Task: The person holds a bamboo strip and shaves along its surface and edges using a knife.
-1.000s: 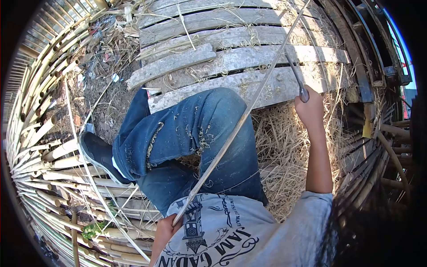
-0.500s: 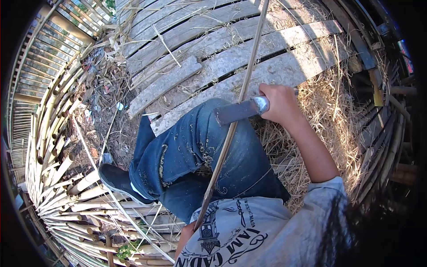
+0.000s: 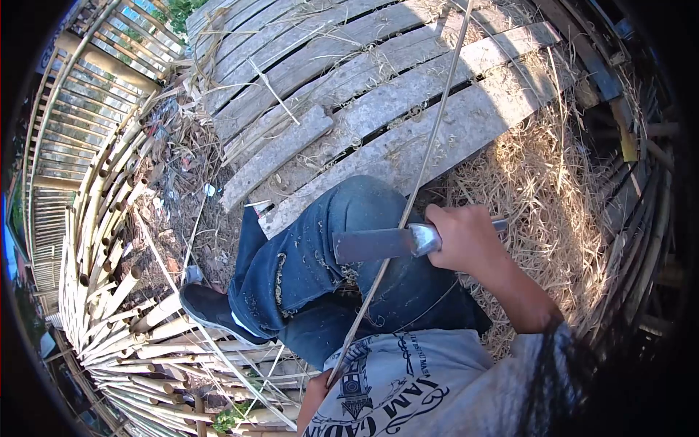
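My right hand [image 3: 466,237] is closed around the handle of a broad-bladed knife [image 3: 371,246]. Its dark blade lies across a long, thin bamboo strip [image 3: 431,146], above my bent knee in blue jeans [image 3: 364,207]. The strip runs from the top of the view, past the knee, down to my waist. There my left hand [image 3: 314,397], partly cut off by my shirt, grips its lower end. Pale shavings cling to the jeans.
A weathered plank platform [image 3: 349,95] spreads in front, with a loose short board [image 3: 280,156] on it. Cut bamboo poles [image 3: 138,357] are stacked at left and lower left, beside a bamboo fence [image 3: 69,146]. Dry shavings [image 3: 539,189] heap up at right.
The knife and my right hand have moved lower relative to my knee, and the blade lies more level. The strip looks narrower, as if turned. The whole view has shifted slightly.
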A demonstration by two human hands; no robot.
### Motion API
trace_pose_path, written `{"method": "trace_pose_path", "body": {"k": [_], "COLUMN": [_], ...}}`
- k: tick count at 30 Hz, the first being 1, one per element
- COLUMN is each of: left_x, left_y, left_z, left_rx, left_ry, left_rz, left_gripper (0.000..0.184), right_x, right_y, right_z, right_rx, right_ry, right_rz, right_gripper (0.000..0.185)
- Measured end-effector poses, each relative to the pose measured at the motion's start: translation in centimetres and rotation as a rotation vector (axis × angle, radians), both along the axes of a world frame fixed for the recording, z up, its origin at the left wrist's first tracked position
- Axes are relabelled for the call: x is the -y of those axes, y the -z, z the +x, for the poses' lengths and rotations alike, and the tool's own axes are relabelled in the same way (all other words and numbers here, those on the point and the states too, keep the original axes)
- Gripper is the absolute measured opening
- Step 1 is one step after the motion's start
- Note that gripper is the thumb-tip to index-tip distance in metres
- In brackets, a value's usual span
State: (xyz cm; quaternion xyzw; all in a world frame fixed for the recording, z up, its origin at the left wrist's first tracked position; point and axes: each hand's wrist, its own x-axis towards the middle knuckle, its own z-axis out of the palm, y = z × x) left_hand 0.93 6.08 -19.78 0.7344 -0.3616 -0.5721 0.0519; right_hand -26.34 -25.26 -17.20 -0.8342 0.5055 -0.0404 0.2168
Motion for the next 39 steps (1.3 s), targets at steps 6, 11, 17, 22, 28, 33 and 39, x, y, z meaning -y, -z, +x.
{"method": "trace_pose_path", "body": {"k": [6,11,17,22,28,33,39], "left_x": [-0.4,-1.9,-1.9,0.6,2.2,5.5,7.1], "left_y": [-0.2,-0.5,0.3,0.9,1.1,0.1,-0.4], "left_z": [0.1,0.8,0.9,1.4,1.3,0.9,2.8], "left_rx": [-0.007,0.055,0.027,-0.012,-0.032,0.172,0.190], "left_ry": [0.010,0.036,0.005,0.017,-0.022,0.031,-0.029], "left_rz": [0.036,-0.064,-0.098,-0.064,-0.186,-0.415,-0.440], "left_gripper": [0.031,0.028,0.027,0.029,0.032,0.040,0.037], "right_x": [4.6,14.1,9.3,3.3,3.8,5.8,7.7], "right_y": [4.5,1.9,3.3,4.9,3.3,1.7,-1.7], "right_z": [-0.9,-12.7,-13.7,-1.5,2.6,4.1,5.8], "right_rx": [0.046,-0.322,0.518,0.835,1.287,1.260,1.385], "right_ry": [0.015,0.944,0.920,0.663,0.457,0.514,0.399], "right_rz": [-0.125,-0.087,-0.112,0.161,0.405,0.377,0.343], "right_gripper": [0.023,0.032,0.008,0.013,0.035,0.034,0.036]}}
